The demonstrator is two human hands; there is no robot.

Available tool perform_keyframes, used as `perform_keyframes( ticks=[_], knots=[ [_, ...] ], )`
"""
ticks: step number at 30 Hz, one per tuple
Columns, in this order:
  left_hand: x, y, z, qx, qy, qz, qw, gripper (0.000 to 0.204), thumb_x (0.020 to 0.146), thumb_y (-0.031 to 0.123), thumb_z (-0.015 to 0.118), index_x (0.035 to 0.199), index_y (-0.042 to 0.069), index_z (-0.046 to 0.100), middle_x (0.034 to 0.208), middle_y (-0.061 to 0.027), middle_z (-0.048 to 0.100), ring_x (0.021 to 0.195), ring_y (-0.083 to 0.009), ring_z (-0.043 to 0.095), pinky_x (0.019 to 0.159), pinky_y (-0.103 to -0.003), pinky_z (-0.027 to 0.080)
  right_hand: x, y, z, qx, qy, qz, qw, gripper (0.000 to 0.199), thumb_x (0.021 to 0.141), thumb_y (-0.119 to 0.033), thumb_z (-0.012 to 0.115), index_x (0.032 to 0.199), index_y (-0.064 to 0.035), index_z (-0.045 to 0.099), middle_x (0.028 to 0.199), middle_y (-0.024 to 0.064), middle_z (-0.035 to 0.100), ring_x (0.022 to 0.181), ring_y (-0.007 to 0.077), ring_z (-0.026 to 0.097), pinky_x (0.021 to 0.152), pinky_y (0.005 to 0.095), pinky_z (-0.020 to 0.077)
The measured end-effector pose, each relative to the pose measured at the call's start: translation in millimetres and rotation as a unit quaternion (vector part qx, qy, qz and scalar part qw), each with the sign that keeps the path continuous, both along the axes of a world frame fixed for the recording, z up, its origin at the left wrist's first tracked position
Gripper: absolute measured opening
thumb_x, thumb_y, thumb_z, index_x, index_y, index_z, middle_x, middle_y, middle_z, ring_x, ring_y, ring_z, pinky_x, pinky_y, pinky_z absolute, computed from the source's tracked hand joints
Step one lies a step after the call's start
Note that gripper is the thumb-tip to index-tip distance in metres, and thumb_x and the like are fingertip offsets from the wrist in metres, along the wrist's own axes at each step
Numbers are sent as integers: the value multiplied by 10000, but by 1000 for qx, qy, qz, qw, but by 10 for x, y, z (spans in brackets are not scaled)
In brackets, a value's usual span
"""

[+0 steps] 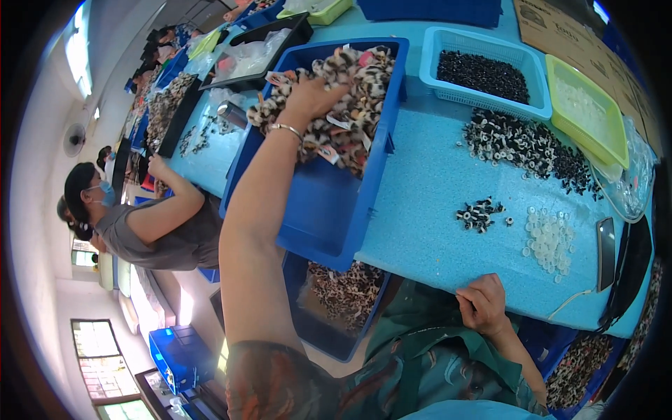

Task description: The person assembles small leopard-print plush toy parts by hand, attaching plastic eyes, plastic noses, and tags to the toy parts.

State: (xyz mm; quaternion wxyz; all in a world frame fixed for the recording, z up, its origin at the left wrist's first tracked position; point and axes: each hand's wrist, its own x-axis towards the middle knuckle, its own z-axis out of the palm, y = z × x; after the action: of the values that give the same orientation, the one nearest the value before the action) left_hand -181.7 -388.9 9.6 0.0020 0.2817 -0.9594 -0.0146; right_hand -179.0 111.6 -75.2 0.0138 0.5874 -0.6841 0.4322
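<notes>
My left hand (316,98), with a bracelet at the wrist, reaches into a deep blue bin (318,217). Its fingers are spread over a heap of small black, white and tan plush pieces (350,77); the tips are partly hidden among them. Some pieces carry white tags. At the table's front edge, my right hand (483,302) is curled closed, and whatever its fingers may hold is hidden. On the table beyond it are a small pile of black-and-white plastic pegs (479,214) and a group of translucent white washers (549,239).
A light-blue basket (428,66) holds black parts, beside a yellow-green tray (602,143) of clear pieces. More pegs (525,143) lie before them. A phone (605,253) lies at right. Below the table is a bin of plush (346,297). A masked co-worker (150,224) sits at left.
</notes>
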Motion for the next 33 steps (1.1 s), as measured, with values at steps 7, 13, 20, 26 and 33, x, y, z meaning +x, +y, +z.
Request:
perform_keyframes(
  ticks=[7,13,20,26,33],
  knots=[
    [953,644,105,54,6,100,994,825,852,686,481,1287,-11,564,1407,-276,436,1228,-427,473,1059,-444,374,54,-57,5,-24,-10,24,999,172,713,10,701,855,-61,634,765,60,566,639,243,543,595,363,391],
    [1490,761,198,-22,262,-80,962,462,911,386,595,1242,64,598,1298,-186,555,1186,-368,521,1016,-450,402,53,-53,6,-22,4,30,999,169,718,6,699,859,-61,635,771,62,566,656,245,537,601,367,382],
    [2045,-25,167,-32,232,102,967,475,779,290,742,1214,137,631,1152,-58,658,1113,-253,587,896,-423,427,47,-105,2,-33,9,38,999,162,724,-1,695,856,-64,625,772,61,552,663,250,531,616,373,382],
    [1780,204,189,-138,54,176,973,341,689,234,771,1028,197,751,1026,-93,654,1028,-304,575,867,-484,387,49,-86,-21,-46,8,18,999,142,728,32,674,830,-53,625,768,75,560,670,262,526,620,367,392],
    [1935,1109,695,-66,340,89,934,255,816,183,711,992,50,583,902,-93,649,828,-243,618,762,-374,435,66,11,-40,-16,-32,22,999,116,785,-11,669,867,-60,603,809,80,561,730,284,536,659,383,402]
  ],
)
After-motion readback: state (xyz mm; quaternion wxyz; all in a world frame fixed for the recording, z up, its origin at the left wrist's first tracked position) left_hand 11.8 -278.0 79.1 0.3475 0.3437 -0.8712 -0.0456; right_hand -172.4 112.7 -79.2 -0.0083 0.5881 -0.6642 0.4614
